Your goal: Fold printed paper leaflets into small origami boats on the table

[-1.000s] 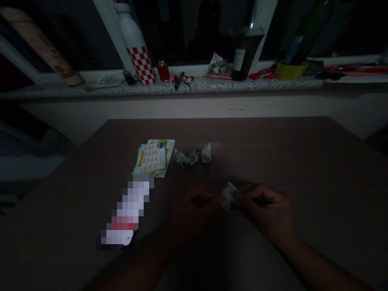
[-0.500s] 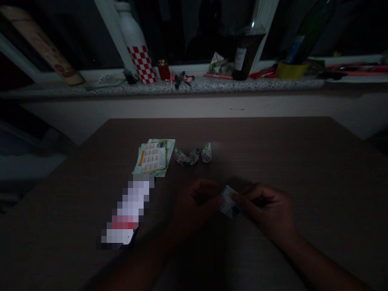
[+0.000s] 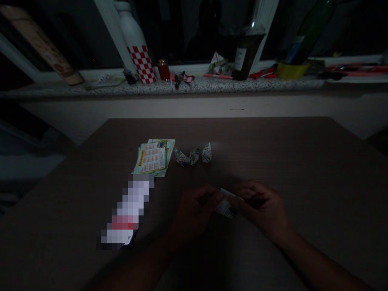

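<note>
A small folded piece of printed paper [image 3: 226, 207] is held just above the table between my two hands. My left hand [image 3: 194, 210] pinches its left edge between thumb and fingers. On the other side, my right hand [image 3: 263, 208] grips the right edge, its thumb lying over the print. Beyond my hands stand several small folded paper pieces [image 3: 206, 153], two of them touching. Left of these lies a loose stack of printed paper sheets [image 3: 153, 157]. The light is dim, so the folds in the held paper are hard to make out.
A phone [image 3: 130, 210] with a blurred-out screen lies left of my left hand on the brown table [image 3: 273, 149]. Behind the table, a granite sill [image 3: 206, 85] carries a red-checked white bottle [image 3: 141, 56], a dark pot [image 3: 245, 56], a yellow container [image 3: 292, 70] and pens.
My left hand has shifted slightly right and its fingertips lie further over the paper. The paper has turned a little, and my right hand has moved slightly left.
</note>
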Available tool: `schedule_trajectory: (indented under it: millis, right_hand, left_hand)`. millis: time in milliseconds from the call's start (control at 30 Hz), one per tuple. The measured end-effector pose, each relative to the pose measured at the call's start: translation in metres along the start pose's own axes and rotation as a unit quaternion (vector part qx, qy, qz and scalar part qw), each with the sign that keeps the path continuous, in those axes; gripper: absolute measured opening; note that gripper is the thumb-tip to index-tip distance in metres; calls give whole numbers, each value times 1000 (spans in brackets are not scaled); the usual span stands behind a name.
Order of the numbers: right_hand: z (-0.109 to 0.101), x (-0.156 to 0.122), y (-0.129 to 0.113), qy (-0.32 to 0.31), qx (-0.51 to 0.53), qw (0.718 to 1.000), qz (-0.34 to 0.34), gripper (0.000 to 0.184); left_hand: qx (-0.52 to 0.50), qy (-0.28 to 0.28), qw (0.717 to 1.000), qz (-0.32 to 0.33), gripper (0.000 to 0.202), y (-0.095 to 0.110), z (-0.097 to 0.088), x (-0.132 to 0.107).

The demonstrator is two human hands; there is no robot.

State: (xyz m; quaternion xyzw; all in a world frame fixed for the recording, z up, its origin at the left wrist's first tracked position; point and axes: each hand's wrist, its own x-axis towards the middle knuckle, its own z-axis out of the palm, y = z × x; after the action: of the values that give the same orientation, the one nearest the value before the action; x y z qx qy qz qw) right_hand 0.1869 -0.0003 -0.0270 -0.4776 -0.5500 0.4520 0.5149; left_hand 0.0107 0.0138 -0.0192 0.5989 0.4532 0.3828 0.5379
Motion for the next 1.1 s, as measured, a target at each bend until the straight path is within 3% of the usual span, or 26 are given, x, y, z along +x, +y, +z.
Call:
schedule_trajectory:
  millis: [167, 433, 767, 933, 1100]
  right_hand:
    - [0, 0, 0, -74, -62, 995, 3, 13]
    - [1, -1, -2, -60, -27, 998, 14, 22]
    - [-3, -2, -1, -99, 8, 994, 46, 31]
    - [-5, -3, -1, -90, -7, 995, 35, 37]
    - [-5, -1, -3, -84, 23, 995, 41, 37]
  left_hand:
    - [21, 17, 1000, 15, 21, 2, 0, -2]
    - [39, 18, 999, 28, 19, 2, 2, -2]
    - [-22, 24, 999, -16, 23, 3, 1, -2]
    - [-72, 7, 996, -50, 21, 0, -1, -1]
    - [-84, -54, 992, -79, 18, -2, -2, 3]
